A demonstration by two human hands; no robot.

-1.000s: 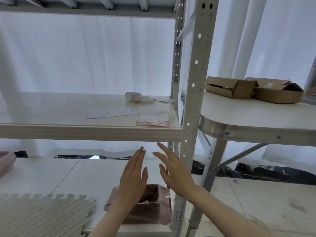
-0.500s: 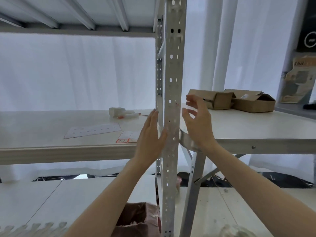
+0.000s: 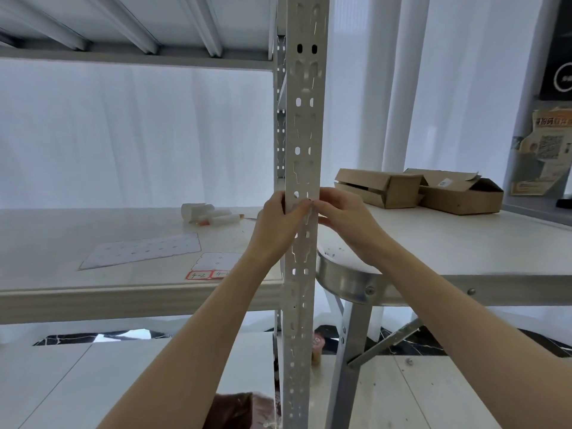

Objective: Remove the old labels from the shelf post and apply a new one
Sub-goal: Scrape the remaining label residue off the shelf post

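The white perforated shelf post stands upright in the middle of the view. My left hand wraps its left edge, with the thumb pressed on the front face. My right hand comes in from the right, and its thumb and forefinger pinch at the front face beside the left thumb. No label shows on the post, and what lies under the fingertips is hidden. On the shelf board to the left lie a sheet with red-bordered labels, a blank backing sheet, a marker pen and a white roll.
A table with a metal rim butts against the post on the right and carries two open cardboard boxes. The shelf board's front edge runs left. A brownish bag sits low by the post.
Both hands rose from below the shelf board to either side of the post, then closed onto its front. The view tilted up and moved closer to the post.
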